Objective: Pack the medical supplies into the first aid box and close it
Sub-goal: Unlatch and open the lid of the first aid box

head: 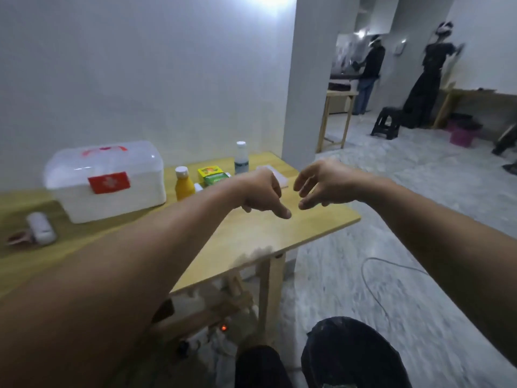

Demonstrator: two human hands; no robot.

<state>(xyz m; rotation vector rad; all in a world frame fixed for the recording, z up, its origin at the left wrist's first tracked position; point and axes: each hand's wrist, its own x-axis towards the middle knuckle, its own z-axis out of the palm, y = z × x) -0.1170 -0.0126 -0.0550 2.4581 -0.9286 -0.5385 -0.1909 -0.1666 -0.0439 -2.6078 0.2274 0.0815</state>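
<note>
Nothing was packed yet: your left hand [261,196] and right hand [321,186] hung loosely curled and empty, so you next needed to open the lidded first aid box [107,180] at far left.

Head view, down over table [251,236]

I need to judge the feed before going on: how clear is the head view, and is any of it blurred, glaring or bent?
Head view: motion blur softens the first aid box, its red label unreadable; the left hand and right hand are sharper; ceiling glare burns out the top centre; wide-angle distortion bends the table edges; the background is dim.
</note>
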